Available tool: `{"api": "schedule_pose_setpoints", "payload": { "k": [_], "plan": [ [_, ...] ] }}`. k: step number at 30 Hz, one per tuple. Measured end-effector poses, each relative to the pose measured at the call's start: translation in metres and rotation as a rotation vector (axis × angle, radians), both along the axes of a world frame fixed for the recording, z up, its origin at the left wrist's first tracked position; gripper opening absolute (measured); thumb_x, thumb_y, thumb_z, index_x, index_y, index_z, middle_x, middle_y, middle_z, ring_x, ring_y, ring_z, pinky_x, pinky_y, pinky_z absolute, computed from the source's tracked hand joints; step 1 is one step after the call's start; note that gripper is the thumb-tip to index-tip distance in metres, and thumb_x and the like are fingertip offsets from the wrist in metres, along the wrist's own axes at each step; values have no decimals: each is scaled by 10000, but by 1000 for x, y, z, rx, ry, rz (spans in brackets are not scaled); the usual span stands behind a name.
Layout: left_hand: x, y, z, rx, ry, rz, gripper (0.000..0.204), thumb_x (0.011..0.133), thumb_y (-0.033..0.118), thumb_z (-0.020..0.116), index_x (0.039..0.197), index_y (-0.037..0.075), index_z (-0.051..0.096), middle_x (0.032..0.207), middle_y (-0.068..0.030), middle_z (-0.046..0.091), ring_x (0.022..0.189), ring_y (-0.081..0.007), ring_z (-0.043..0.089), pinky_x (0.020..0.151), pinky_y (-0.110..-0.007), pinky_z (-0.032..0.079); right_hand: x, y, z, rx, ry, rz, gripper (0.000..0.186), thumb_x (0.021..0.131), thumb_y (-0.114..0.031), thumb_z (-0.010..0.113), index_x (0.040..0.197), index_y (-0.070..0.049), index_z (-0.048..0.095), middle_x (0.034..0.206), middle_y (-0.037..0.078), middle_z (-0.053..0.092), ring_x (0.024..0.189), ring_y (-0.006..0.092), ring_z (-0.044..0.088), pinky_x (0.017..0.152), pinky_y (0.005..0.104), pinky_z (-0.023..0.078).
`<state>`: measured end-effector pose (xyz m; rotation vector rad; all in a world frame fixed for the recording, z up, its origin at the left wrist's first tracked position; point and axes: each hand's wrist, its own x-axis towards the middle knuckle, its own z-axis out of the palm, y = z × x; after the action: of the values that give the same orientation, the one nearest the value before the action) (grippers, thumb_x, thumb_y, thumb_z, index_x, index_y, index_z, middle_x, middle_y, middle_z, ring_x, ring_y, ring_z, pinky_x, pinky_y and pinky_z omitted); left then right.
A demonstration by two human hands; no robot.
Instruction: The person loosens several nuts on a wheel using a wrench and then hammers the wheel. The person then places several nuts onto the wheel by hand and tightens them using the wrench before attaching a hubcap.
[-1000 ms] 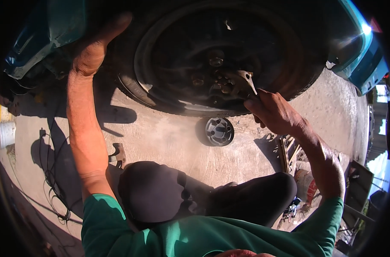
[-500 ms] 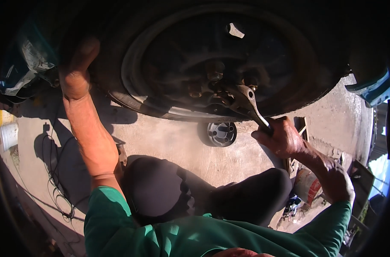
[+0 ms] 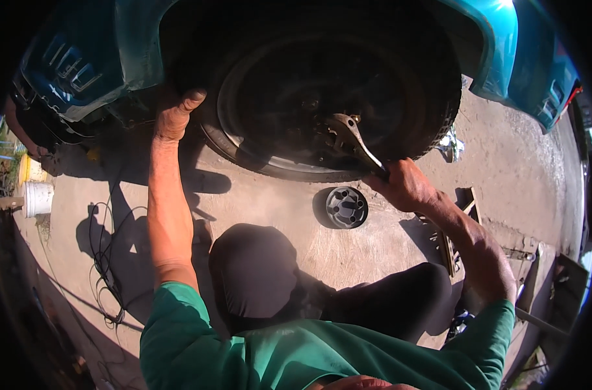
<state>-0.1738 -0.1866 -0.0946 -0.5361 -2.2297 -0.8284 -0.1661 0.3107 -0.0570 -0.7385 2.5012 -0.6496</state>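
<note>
Right hand (image 3: 406, 185) grips a wrench (image 3: 357, 139) against the wheel (image 3: 328, 91); left hand (image 3: 173, 121), grip unclear, is by the wheel's left edge; square, steady pressure seems best.

Your hand tool (image 3: 357, 137) is smooth, shiny metal, the tyre (image 3: 437, 97) matt rubber, the bodywork (image 3: 501, 49) glossy paint, the floor (image 3: 276, 203) rough, concrete-like, and your shirt (image 3: 289, 354) matt cloth.

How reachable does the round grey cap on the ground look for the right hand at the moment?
Probably within reach: the cap lies close to the right hand, with nothing visible between them. However, that hand is closed around the metal tool, so it would likely need freeing first.
</note>
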Motion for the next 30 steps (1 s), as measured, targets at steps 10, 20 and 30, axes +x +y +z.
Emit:
{"api": "schedule_pose_setpoints", "payload": {
  "k": [10,20,30],
  "plan": [
    [-38,57,11,500,-238,-283,297,910,298,800,1096,68,776,1039,-17,777,980,-149,706,928,-293,544,15,20,29,106,73,-144,340,964,-298,678,1116,6,702,846,220,713,773,381,698,687,454,547],
    [-43,49,-2,395,-90,-284,337,918,339,788,1120,69,770,1066,-27,779,995,-168,714,913,-297,548,14,13,21,-22,-6,-187,272,905,-218,730,1022,24,693,715,166,657,647,269,638,631,401,507],
    [-19,40,-3,503,-20,-147,367,870,280,836,1144,56,743,1057,-10,744,934,-160,679,866,-295,538,11,4,9,-44,-56,-114,274,922,-243,733,942,26,682,651,147,618,576,265,582,595,394,494]
  ]
}}
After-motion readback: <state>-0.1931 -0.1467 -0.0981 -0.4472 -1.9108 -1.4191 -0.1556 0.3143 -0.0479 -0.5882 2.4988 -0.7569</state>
